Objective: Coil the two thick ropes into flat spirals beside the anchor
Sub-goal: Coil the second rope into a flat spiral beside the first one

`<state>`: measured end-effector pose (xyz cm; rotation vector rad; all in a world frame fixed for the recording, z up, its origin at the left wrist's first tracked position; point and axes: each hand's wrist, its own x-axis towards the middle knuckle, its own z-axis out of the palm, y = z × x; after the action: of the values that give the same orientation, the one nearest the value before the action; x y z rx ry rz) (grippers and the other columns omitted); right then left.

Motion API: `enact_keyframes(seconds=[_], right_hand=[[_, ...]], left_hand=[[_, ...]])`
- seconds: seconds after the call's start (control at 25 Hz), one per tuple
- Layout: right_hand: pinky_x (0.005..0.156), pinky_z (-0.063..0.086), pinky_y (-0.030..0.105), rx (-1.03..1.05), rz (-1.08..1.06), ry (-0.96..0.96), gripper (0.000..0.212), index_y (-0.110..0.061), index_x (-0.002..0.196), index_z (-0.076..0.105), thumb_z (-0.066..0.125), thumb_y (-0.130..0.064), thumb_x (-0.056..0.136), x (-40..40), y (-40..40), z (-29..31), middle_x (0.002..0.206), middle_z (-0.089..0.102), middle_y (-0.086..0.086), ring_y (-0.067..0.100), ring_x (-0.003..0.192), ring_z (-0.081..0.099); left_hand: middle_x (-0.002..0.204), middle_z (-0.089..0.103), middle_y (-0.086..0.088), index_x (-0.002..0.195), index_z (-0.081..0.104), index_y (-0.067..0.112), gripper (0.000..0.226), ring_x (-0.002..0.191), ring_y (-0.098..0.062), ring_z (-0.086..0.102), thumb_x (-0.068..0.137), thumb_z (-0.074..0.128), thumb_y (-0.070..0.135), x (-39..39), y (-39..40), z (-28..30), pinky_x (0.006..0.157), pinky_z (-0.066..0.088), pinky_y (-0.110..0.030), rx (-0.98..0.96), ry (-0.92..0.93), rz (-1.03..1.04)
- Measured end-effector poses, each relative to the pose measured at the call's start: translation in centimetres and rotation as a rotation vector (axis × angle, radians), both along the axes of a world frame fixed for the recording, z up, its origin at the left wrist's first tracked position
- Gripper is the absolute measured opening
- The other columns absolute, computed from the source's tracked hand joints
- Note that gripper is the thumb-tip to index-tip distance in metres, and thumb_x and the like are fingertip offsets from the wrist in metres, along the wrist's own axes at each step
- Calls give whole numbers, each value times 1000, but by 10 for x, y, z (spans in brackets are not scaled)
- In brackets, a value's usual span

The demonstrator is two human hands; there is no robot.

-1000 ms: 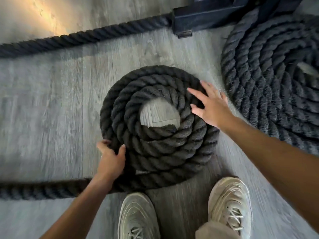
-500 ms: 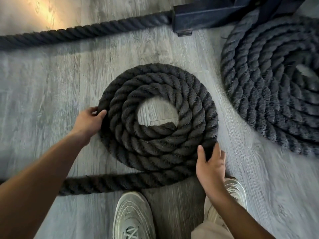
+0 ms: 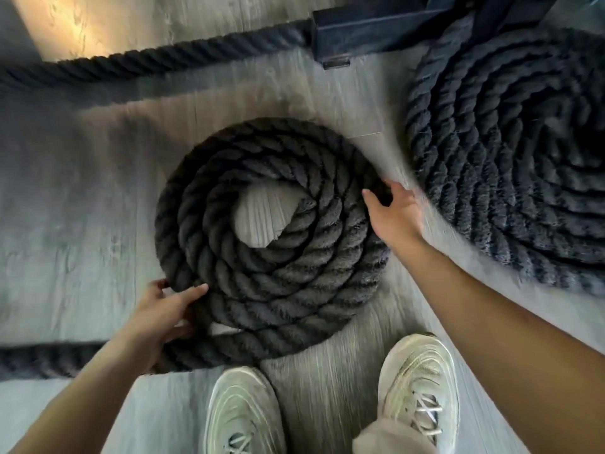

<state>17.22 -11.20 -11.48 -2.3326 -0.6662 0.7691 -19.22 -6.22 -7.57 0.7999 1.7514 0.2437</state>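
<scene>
From the head camera, the anchor (image 3: 376, 31) is a dark metal bar at the top. Just below it on the right lies a big rope spiral (image 3: 510, 152), flat and wound tight. It looks done.

Below the anchor in the middle lies a smaller rope spiral (image 3: 271, 244) with a hole in the middle. Its loose tail (image 3: 42, 358) runs off to the left, so more rope is left to wind, and a straight rope (image 3: 147, 60) lies left of the anchor.

The left hand (image 3: 163, 316) grips the small spiral's near-left edge, thumb on top. The right hand (image 3: 393, 214) curls over its right edge.
</scene>
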Motion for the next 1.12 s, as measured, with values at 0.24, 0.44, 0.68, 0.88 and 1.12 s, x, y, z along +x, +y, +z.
enact_keyframes(seconds=[0.24, 0.44, 0.68, 0.88, 1.12], right_hand=[[111, 38, 49, 19, -89, -71, 73, -28, 159, 19, 47, -54, 98, -91, -95, -9, 158, 28, 12, 33, 144, 31], [109, 34, 45, -67, -77, 1, 74, -23, 162, 7, 42, -49, 101, -112, -99, 5, 163, 17, 20, 38, 146, 26], [100, 45, 43, -155, 123, -72, 64, -30, 161, 15, 35, -52, 104, -18, -19, 4, 162, 21, 11, 37, 138, 39], [91, 46, 36, -131, 75, -60, 63, -22, 147, 45, 50, -57, 95, 22, 31, -1, 146, 50, 12, 34, 125, 54], [102, 42, 50, -55, -153, -79, 67, -25, 158, 23, 44, -52, 101, -74, -70, -2, 158, 29, 13, 38, 137, 39]], left_hand=[[123, 60, -7, 149, 40, 27, 64, 99, -24, 63, 93, 69, 43, 4, 81, -2, 85, 57, -48, 243, 107, -62], [134, 61, -11, 143, 51, 22, 73, 115, -33, 63, 84, 63, 63, 2, 108, -29, 93, 56, -53, 342, 307, -257], [114, 72, -13, 123, 58, 11, 56, 92, -30, 73, 85, 76, 48, -8, 19, -35, 75, 62, -55, 126, 16, 105], [107, 74, -12, 112, 64, 7, 36, 86, -26, 72, 89, 77, 31, 11, -9, -13, 65, 63, -36, -72, -39, 29], [116, 67, -7, 142, 44, 22, 65, 95, -21, 67, 86, 77, 17, -7, 78, 0, 70, 56, -37, 132, 14, -114]])
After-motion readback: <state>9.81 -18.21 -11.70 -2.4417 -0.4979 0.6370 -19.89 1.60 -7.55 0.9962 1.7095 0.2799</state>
